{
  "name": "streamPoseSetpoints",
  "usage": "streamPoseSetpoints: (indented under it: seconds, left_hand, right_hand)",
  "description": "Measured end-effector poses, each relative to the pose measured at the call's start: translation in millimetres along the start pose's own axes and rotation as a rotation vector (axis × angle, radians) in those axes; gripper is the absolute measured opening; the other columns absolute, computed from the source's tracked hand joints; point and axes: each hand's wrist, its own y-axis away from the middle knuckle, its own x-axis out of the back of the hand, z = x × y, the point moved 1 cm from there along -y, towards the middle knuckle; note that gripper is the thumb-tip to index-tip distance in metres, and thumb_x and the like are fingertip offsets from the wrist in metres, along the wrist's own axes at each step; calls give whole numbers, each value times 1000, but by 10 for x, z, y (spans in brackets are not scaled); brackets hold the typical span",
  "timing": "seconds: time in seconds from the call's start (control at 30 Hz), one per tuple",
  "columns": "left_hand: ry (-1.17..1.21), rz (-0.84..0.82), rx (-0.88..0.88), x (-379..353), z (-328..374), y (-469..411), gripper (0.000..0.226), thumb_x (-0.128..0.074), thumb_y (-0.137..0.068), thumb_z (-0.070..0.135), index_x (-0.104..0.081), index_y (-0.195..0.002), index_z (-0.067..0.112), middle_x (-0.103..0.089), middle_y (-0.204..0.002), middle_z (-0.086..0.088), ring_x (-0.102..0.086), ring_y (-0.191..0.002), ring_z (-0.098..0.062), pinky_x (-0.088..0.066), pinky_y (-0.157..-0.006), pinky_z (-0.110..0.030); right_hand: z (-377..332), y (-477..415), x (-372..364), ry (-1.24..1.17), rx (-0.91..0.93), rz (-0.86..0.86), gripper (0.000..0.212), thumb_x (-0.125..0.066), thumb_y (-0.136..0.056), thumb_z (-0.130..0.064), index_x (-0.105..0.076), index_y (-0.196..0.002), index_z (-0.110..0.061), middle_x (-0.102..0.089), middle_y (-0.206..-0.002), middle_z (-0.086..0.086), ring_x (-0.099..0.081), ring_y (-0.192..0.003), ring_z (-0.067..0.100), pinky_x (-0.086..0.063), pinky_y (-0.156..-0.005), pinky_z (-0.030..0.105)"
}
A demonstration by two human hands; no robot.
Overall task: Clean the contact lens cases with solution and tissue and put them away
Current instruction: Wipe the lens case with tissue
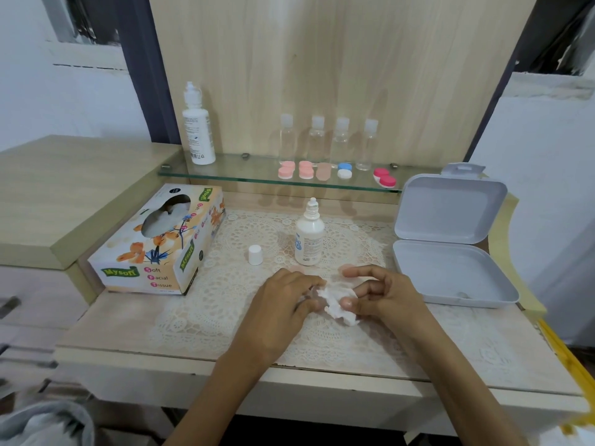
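A: Head view, the only one. Right hand (380,294) first?

B: Pinching the crumpled tissue (338,304) in a tight grip, thumb on top, just in front of the small solution bottle (309,236).

A: Left hand (286,300)?

B: Fingers curled against the tissue's left edge. Cannot tell whether grasping a case, the tissue or nothing at all: hidden under the knuckles.

A: Wiping, then, at a guess. Best way?

B: Fold the wad small and firm. Twist into each well, then turn to a dry patch. Work low over the worktop (225,333) in front of the bottle, to avoid drops. Mind the loose cap (255,254) just left of the bottle.

A: And the task's own things, by look?

B: Lined up on the glass shelf (244,175) behind the bottle: pink case (286,172), second pink case (306,170), beige case (323,171), blue-and-white case (344,170), then deep-pink case (384,180), set at an angle, at the right end. Twin round lids on each, smooth plastic, probably slippery when wet.

A: Place for putting away?

B: Likely the grey box (450,252), lying open just right of the bottle. Fresh sheets in the tissue box (154,243), left of the bottle.
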Motion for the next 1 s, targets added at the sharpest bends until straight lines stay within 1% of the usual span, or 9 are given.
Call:
streamPoseSetpoints:
  seconds: [0.07, 0.13, 0.27, 0.37, 0.5, 0.6, 0.77, 0.9, 1.0]
  left_hand:
    - [-5, -7, 13, -8, -3, 3, 30, -66, -85, 24, -65, -115, 23, -63, -101, 11, -50, -96, -6, -35, -87, -16]
    - [-11, -11, 14, -14, -6, 8, 30, -65, -86, 25, -64, -116, 24, -62, -102, 13, -47, -96, -4, -30, -85, -10]
    - [-41, -16, 3, -39, -26, 13, 31, -63, -87, 28, -63, -118, 24, -58, -105, 12, -41, -97, -1, -29, -89, -12]
    - [-54, 0, -7, -61, -31, 15, 31, -59, -86, 30, -64, -116, 22, -55, -104, 12, -42, -100, -3, -34, -91, -16]
    - [-86, 6, 1, -72, -33, 18, 48, -43, -80, 45, -63, -118, 23, -57, -102, 11, -46, -99, -6, -40, -91, -27]
    - [-53, 14, 28, -55, -35, 20, 54, -41, -78, 48, -60, -122, 23, -59, -106, 12, -46, -100, -4, -39, -93, -26]
    - [134, 139, 77, 49, 8, 5, 33, -59, -80, 29, -66, -111, 25, -63, -102, 17, -53, -94, 0, -39, -82, -11]
    - [412, 249, 169, 289, 30, -40, 29, -62, -83, 3, -70, -98, 27, -69, -96, 13, -62, -89, -5, -46, -74, -15]
    - [432, 259, 168, 543, -3, -42, 27, -60, -85, 1, -71, -97, 24, -69, -97, 13, -62, -89, -2, -44, -72, -11]
  right_hand:
    - [-6, 32, -10, 24, 21, 48, 43, -78, -67, 9, -64, -105, -4, -68, -69, 17, -66, -57, 19, -52, -52, 23]
    - [-11, 54, 19, 56, 58, 109, 40, -80, -65, 9, -66, -99, -5, -68, -70, 19, -67, -56, 21, -52, -50, 24]
    - [29, 91, 122, 100, 135, 233, 30, -81, -64, 5, -70, -88, -8, -66, -65, 9, -66, -62, 26, -56, -56, 30]
    - [38, 133, 132, 188, 180, 275, 25, -85, -63, -5, -73, -81, -18, -67, -66, 1, -62, -64, 19, -56, -63, 35]
    - [16, 160, 96, 257, 227, 318, 22, -85, -64, -10, -73, -77, -23, -70, -70, -6, -63, -66, 12, -52, -59, 26]
    - [-16, 164, 71, 252, 263, 366, 23, -85, -65, -7, -73, -76, -23, -70, -71, -10, -64, -67, 6, -50, -60, 16]
    - [-104, 173, 14, 203, 323, 383, 25, -85, -63, -6, -72, -76, -23, -70, -75, -10, -65, -72, 5, -52, -67, 15]
    - [-181, 155, -96, 204, 355, 365, 24, -85, -63, -8, -73, -77, -23, -71, -77, -10, -65, -74, 6, -53, -69, 15]
    - [-256, 121, -266, 205, 381, 317, 24, -84, -64, -8, -73, -78, -23, -71, -77, -11, -65, -75, 7, -51, -68, 13]
